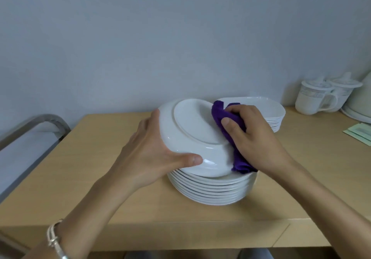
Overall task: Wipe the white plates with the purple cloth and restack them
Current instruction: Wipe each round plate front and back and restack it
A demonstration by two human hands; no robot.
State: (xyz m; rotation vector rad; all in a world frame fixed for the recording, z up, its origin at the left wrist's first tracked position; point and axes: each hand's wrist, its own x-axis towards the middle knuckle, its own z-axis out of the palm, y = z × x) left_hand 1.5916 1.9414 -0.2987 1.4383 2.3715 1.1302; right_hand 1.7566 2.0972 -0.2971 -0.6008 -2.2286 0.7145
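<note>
Plate (192,126) tilted, left hand (152,154) grips; right hand (255,138) presses purple cloth (224,122).

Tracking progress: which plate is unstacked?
The tilted plate the left hand holds, underside showing, purple cloth against it; the round stack and rear stack lie flat.

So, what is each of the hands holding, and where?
The left hand grips the tilted white plate by its left rim. The right hand holds the bunched purple cloth against the plate's right edge.
</note>
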